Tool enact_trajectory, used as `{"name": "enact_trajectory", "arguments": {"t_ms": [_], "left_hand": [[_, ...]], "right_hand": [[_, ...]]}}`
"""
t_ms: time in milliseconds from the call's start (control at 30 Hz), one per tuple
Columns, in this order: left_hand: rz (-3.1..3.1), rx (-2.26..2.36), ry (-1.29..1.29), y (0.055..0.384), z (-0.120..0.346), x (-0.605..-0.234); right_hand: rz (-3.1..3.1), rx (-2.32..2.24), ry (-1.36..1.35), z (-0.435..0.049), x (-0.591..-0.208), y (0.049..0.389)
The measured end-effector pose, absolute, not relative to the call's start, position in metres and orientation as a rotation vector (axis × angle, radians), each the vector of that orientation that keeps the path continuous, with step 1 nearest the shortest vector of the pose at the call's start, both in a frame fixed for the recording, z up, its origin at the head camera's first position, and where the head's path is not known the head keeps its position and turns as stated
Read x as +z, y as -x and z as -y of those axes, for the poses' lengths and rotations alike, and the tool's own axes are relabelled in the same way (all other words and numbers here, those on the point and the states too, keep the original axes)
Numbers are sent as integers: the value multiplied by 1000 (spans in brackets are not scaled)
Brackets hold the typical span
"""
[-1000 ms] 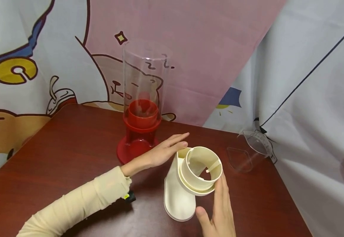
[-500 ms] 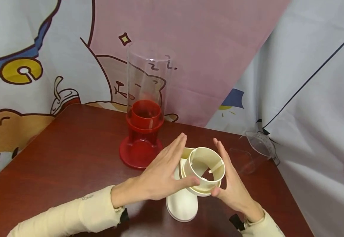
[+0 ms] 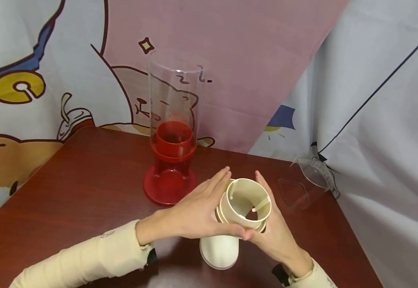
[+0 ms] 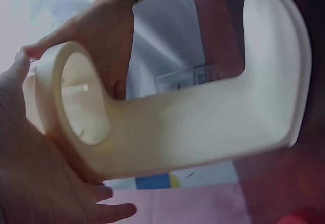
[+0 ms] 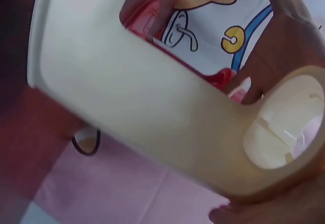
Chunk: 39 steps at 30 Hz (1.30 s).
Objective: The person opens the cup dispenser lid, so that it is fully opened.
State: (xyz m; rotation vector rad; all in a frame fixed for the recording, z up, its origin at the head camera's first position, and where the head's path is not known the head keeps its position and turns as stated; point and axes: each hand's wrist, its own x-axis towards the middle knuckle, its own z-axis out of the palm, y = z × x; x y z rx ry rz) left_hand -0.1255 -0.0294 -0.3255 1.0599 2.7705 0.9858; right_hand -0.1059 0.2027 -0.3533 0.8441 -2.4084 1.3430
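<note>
A cream plastic stand (image 3: 219,253) stands upright on the table, with a rounded flat foot, a tall back and a ring-shaped collar (image 3: 248,200) on top. Around the collar's left side my left hand (image 3: 198,212) grips it, fingers behind and thumb across the front. My right hand (image 3: 277,230) holds the opposite side, and the thumbs meet at the front. From below, the left wrist view shows the stand's back (image 4: 177,132) and small tabs inside the ring. The right wrist view shows the same stand (image 5: 127,92) close up; part of my right hand is cut off there.
A red stand (image 3: 171,186) carrying a clear cylinder (image 3: 176,92) is behind my left hand. Clear plastic pieces (image 3: 315,174) lie at the table's right edge. Patterned cloth (image 3: 237,72) hangs behind the brown table (image 3: 97,172).
My left hand has come from the collar's far left edge to wrap its side, thumb in front. My right hand has risen and closed around the right side. The cream stand stays in place.
</note>
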Motion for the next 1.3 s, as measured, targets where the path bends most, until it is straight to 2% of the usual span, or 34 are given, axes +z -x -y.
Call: {"name": "enact_trajectory", "arguments": {"t_ms": [367, 733, 1300], "left_hand": [[-2747, 517, -1208, 131, 42, -299], [-2713, 606, -1257, 144, 35, -305], [-2652, 701, -1244, 185, -2, -308]], "right_hand": [[2681, 952, -807, -213, -338, 101], [2715, 868, -786, -221, -335, 107], [2784, 927, -704, -253, -332, 143]]}}
